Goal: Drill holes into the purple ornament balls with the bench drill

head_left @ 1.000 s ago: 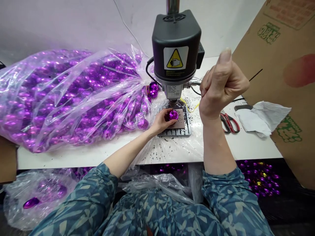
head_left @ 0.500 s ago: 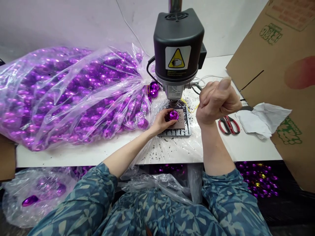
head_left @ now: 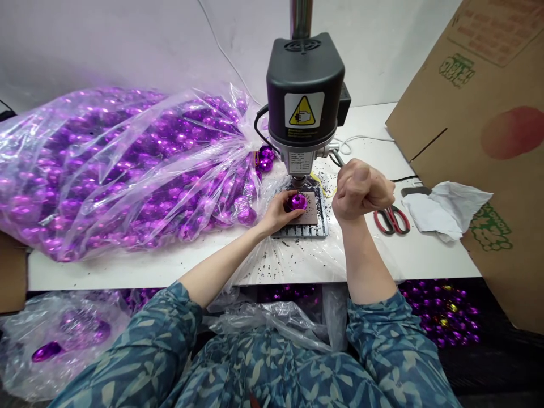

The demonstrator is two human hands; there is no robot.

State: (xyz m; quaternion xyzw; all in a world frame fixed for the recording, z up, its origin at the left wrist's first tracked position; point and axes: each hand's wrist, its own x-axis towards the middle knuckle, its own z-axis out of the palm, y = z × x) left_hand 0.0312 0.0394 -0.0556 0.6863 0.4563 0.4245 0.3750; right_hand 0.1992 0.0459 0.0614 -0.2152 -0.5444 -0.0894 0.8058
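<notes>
Head view: left hand (head_left: 278, 214) pinches purple bauble (head_left: 296, 200) on the drill plate (head_left: 317, 218) directly under the press spindle (head_left: 298, 181), right hand (head_left: 361, 190) clenched around the feed lever just right of it, tabletop (head_left: 170, 263) beneath.

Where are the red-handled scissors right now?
The red-handled scissors lie on the white table, just right of the person's fisted right hand and left of the crumpled white paper.
</notes>
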